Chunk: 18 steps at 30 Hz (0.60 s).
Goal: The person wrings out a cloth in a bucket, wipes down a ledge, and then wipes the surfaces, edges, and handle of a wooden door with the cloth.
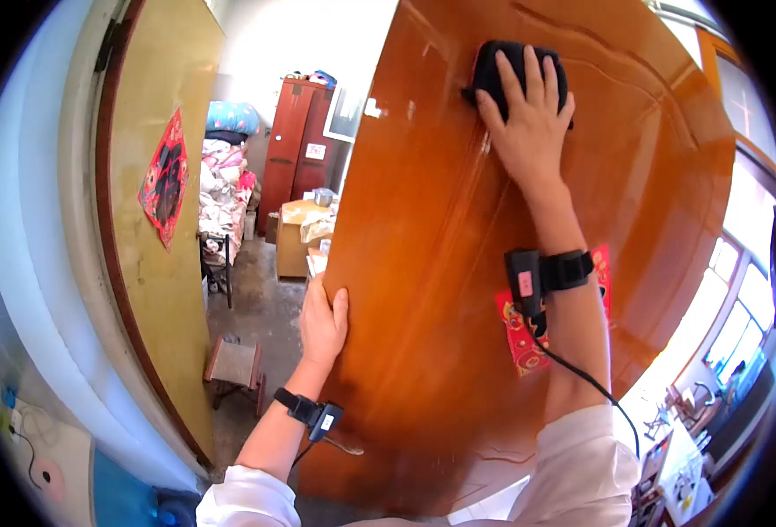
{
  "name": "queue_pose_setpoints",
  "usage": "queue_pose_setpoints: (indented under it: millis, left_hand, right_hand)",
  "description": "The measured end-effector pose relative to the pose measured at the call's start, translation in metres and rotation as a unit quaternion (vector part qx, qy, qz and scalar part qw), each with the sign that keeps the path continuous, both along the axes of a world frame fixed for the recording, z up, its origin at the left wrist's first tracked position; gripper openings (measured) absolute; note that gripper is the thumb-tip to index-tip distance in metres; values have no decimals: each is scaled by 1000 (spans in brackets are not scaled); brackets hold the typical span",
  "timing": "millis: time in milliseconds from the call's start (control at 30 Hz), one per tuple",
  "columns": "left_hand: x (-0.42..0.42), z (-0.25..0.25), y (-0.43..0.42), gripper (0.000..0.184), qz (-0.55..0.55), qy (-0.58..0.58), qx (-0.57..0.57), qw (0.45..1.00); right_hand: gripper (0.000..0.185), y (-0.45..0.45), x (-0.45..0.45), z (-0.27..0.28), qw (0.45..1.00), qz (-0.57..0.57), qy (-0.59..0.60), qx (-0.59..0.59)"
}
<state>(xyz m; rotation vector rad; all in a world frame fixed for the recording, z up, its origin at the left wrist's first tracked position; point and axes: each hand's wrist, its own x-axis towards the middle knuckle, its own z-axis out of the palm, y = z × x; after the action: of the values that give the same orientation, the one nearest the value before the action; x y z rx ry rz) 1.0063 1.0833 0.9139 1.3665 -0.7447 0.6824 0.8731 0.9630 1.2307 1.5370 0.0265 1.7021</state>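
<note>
left hand [322,327] is gripping the left edge of the wooden door [432,220] while the right hand [530,136], fingers spread, is pressing a black cloth [489,75] against its upper part, work seemingly being underway, its finished share not showing.

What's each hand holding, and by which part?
Left hand: wooden door, by its side edge. Right hand: black cloth, spread over its outer side, pressing it against the door's upper part.
</note>
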Motion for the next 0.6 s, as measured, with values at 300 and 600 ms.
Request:
queue_pose_setpoints:
  millis: [300, 600]
  left_hand:
    - [35, -22, -14, 45, -287, 143, -193, 927]
    - [27, -18, -3, 66, -363, 190, -235, 882]
  right_hand:
    - [54, 28, -7, -220, 799, -29, 596, -69]
    - [40, 13, 37, 78, 991, 35, 54, -117]
